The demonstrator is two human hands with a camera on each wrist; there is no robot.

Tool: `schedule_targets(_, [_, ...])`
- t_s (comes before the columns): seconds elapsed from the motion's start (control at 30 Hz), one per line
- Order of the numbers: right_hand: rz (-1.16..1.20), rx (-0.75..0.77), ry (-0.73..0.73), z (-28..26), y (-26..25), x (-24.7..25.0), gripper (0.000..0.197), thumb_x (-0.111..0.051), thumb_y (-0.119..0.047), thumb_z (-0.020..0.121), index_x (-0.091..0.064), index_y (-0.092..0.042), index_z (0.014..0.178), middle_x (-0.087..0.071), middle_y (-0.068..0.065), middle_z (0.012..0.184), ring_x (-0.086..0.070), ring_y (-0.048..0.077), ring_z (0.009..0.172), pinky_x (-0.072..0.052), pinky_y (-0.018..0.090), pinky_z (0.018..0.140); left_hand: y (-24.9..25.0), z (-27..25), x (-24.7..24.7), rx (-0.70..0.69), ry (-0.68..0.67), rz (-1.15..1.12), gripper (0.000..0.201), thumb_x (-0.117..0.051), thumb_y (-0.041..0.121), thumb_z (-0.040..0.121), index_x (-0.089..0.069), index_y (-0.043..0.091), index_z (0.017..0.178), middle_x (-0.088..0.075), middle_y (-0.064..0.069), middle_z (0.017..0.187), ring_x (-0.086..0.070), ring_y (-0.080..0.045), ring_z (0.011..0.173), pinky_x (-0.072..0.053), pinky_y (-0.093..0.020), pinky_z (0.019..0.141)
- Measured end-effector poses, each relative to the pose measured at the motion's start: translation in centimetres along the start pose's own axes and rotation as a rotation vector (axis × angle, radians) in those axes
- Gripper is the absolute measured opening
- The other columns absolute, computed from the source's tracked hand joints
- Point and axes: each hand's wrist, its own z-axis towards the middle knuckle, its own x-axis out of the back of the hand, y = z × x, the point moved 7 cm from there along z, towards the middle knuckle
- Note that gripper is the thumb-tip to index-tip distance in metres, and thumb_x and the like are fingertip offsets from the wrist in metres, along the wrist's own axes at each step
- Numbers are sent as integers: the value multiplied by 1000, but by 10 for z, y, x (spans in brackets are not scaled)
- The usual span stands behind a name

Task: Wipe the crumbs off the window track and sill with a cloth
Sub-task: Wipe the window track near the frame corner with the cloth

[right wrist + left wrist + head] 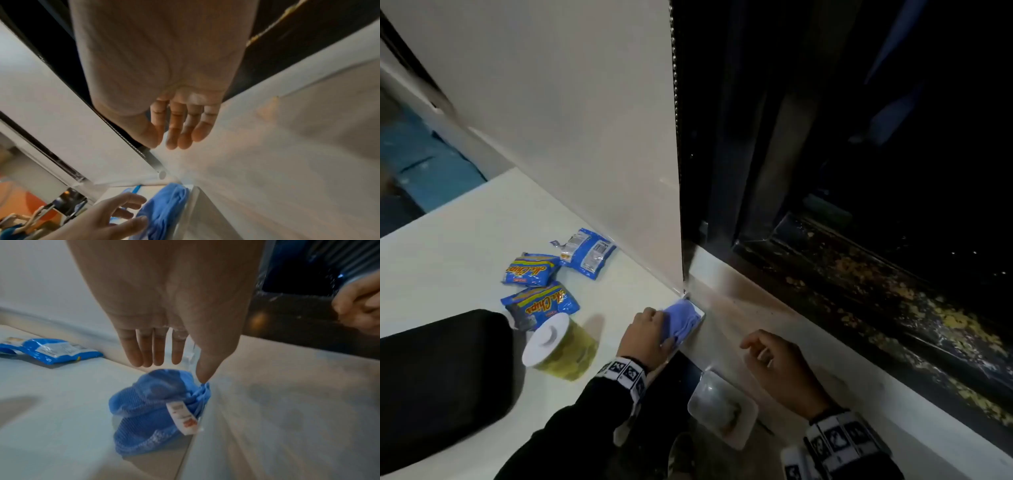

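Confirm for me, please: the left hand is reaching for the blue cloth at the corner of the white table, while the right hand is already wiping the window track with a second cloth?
Not quite. The right hand holds no cloth: the right wrist view shows its fingers bare and relaxed above the sill. The left hand is indeed at the blue cloth on the table corner.

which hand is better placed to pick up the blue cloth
Left. The left hand is already at the crumpled blue cloth on the white counter's corner, its thumb touching it. The right hand hovers open over the pale sill, off the cloth.
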Motion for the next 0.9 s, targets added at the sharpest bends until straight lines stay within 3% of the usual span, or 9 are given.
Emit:
schedule_targets(0.17, [7,-142,-51,8,23,-19,10,-57,-20,89,-60,-29,87,-61,-10,77,-58,-1,68,-48,16,59,6,13,-31,28,-150,193,55,-61,49,73,-46,17,115,-51,-6,114,-52,-30,102,-45,-37,78])
schedule_targets(0.23, [5,-182,-61,6,32,-21,11,-55,-21,89,-60,-30,87,-62,-12,81,-59,1,73,-47,14,61,5,15,-40,32,-136,235,53,-61,46,73,-48,16,114,-54,-7,112,-54,-32,98,-44,-38,75])
schedule_targets(0.37, [0,-212,-29,0,39,-14,13,-55,-21,89,-60,-32,87,-61,-14,82,-57,-1,72,-43,10,58,12,20,-26,-4,-45,184,25,-52,25,79,-58,12,100,-62,-15,93,-57,-38,79,-48,-41,62])
schedule_targets(0.5, [14,-201,28,-9,39,5,9,-57,-23,88,-60,-31,89,-62,-10,84,-58,1,72,-44,12,59,25,19,-14,-100,-31,103,23,-49,30,83,-59,11,90,-54,-12,94,-53,-37,86,-47,-41,64])
schedule_targets(0.6, [37,-177,86,-18,33,24,5,-61,-28,88,-62,-29,92,-64,-10,88,-58,0,75,-44,12,64,54,6,2,-160,-46,-173,32,-35,35,86,-56,12,81,-53,-7,82,-54,-31,79,-43,-34,69])
schedule_targets(0.67, [65,-161,118,-25,27,38,10,-64,-37,87,-62,-31,95,-66,-13,94,-59,-1,80,-45,11,67,85,-8,24,-202,-34,-381,27,-41,33,93,-60,14,87,-60,-4,83,-58,-21,78,-39,-27,67])
schedule_targets(0.77, [205,-89,168,-34,7,58,20,-68,-43,85,-60,-36,102,-65,-18,102,-59,-7,92,-46,11,74,140,-32,59,-321,-49,-647,26,-43,38,97,-63,22,99,-68,7,89,-63,-6,82,-47,-20,69])
schedule_targets(0.83, [335,-25,196,-39,-10,72,30,-66,-42,86,-56,-37,115,-62,-21,112,-59,-6,102,-48,18,81,173,-36,75,-345,-70,-780,23,-42,32,99,-62,22,97,-69,7,87,-64,-7,81,-49,-22,70])
schedule_targets(0.9, [489,11,222,-46,-25,91,46,-64,-40,88,-46,-37,130,-57,-24,124,-60,-3,107,-52,21,80,201,-33,86,-347,-85,-935,20,-44,27,98,-62,19,95,-70,1,87,-64,-10,81,-50,-27,73])
